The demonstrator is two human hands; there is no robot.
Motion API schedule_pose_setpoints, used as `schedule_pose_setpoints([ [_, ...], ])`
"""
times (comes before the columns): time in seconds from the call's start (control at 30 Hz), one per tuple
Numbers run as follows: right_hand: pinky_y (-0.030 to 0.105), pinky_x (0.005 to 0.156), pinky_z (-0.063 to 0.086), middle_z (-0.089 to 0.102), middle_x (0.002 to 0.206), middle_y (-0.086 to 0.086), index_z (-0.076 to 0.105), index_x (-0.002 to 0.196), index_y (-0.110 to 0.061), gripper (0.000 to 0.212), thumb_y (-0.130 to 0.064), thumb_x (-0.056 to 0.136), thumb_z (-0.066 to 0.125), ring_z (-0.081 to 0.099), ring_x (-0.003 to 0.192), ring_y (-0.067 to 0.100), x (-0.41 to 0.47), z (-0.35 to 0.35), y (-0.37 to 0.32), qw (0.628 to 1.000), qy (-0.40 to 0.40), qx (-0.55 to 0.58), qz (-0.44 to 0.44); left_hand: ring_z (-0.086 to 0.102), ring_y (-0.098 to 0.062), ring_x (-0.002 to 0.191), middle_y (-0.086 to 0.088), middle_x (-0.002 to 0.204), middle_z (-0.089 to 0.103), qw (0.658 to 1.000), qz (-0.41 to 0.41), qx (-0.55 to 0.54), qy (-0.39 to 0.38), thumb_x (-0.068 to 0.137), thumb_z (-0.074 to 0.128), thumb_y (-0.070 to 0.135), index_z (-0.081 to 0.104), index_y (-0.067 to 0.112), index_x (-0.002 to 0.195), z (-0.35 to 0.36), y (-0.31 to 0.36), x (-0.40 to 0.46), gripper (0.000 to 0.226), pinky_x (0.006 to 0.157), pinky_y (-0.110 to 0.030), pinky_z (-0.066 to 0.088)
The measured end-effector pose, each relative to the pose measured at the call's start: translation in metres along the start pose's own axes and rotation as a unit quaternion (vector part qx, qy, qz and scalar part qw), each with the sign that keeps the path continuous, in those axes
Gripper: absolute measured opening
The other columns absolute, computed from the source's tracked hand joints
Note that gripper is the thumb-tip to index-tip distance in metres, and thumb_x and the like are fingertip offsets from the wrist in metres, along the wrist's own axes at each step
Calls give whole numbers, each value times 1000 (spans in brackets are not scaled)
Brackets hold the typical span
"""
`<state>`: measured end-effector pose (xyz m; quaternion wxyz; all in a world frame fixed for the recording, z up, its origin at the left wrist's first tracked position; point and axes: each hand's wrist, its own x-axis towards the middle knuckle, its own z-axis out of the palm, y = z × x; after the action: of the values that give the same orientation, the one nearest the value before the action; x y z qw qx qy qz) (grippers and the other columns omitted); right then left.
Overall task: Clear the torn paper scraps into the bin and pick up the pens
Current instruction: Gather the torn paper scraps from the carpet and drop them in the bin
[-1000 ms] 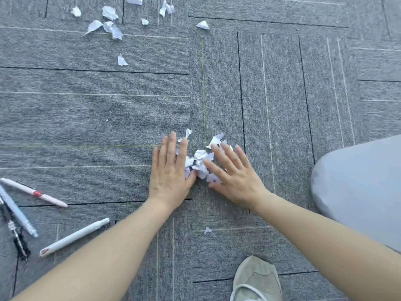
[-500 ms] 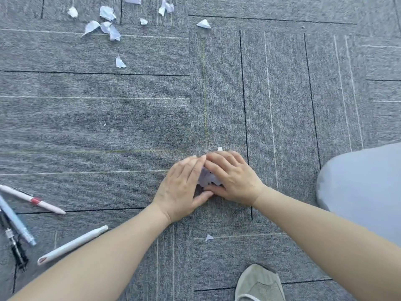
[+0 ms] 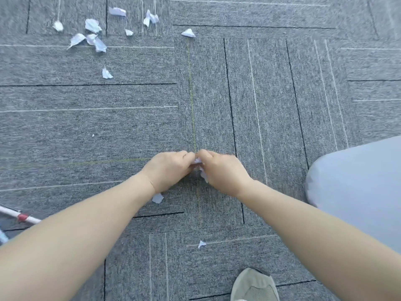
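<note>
My left hand (image 3: 168,169) and my right hand (image 3: 223,170) are cupped together over the grey carpet, fingers curled round a bunch of white paper scraps (image 3: 198,162) that shows only in the gap between them. One scrap (image 3: 157,198) lies just under my left wrist and a small one (image 3: 201,244) lies nearer to me. Several more scraps (image 3: 95,39) are scattered at the far left. A white pen with a red band (image 3: 19,216) pokes in at the left edge, with a blue pen tip (image 3: 2,236) below it; my left forearm hides the other pens.
My knee in light grey fabric (image 3: 358,192) fills the right side. My grey shoe (image 3: 255,285) is at the bottom edge. Grey carpet tiles (image 3: 271,94) stretch ahead. No bin is in view.
My hands went from flat, raking the scraps together, to closed round the gathered bunch. One scrap now lies below my left wrist. The view shifted so that fewer pens show.
</note>
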<state>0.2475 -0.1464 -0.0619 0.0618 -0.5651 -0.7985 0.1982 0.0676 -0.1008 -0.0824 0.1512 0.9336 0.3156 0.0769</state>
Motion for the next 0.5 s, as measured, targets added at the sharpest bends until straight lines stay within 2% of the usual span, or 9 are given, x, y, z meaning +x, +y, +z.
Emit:
schedule_pose_setpoints([
  [0.07,34,53,36,59,76,5,48,96,-8,15,-16,91,60,56,62,29,-4,-17,-9,992,-16,90,85,50,-18,45,4,61,49,997,-35,-72,18,93,40,29,39,17,79,-13,7,4,19,39,-28,38],
  [0.1,35,55,37,56,75,1,49,96,-9,12,-19,95,55,52,63,27,-6,-28,-13,984,7,137,116,46,-11,48,9,60,45,990,-61,-122,27,95,42,31,39,19,77,-25,13,11,22,44,-26,38],
  [0.13,36,55,38,55,72,-1,50,95,-9,13,-21,98,52,49,62,24,-9,-43,-17,972,43,178,144,44,-5,50,12,59,41,980,-85,-176,35,96,43,32,38,21,75,-38,19,20,24,48,-19,36],
  [0.2,40,55,44,62,72,-1,55,97,-11,16,-25,99,49,52,60,23,-14,-80,-23,946,131,238,178,44,0,52,14,56,39,962,-94,-243,85,98,43,32,40,20,73,-71,39,48,28,48,-13,32],
  [0.27,45,63,50,68,79,2,59,102,-12,20,-28,98,47,60,67,23,-23,-125,-25,922,215,256,195,40,-1,48,14,53,36,948,-69,-274,143,98,46,28,43,14,72,-108,66,84,30,46,-12,29],
  [0.33,38,69,51,70,82,1,62,102,-11,20,-26,98,49,63,73,18,-41,-177,-22,896,299,255,208,35,-3,45,11,50,34,933,-33,-308,181,97,49,23,46,7,71,-143,101,121,30,45,-12,26],
  [0.43,30,54,38,65,70,-6,63,101,-17,20,-31,98,49,52,57,10,-88,-246,-9,857,386,242,241,33,-4,44,9,48,34,909,46,-363,201,95,50,22,51,5,73,-181,166,174,28,46,-15,25],
  [0.5,23,53,36,66,72,-11,65,102,-27,16,-29,99,49,56,59,8,-126,-277,4,828,428,250,264,33,-10,47,6,49,38,895,89,-394,190,93,51,23,51,7,72,-192,217,203,27,47,-25,28],
])
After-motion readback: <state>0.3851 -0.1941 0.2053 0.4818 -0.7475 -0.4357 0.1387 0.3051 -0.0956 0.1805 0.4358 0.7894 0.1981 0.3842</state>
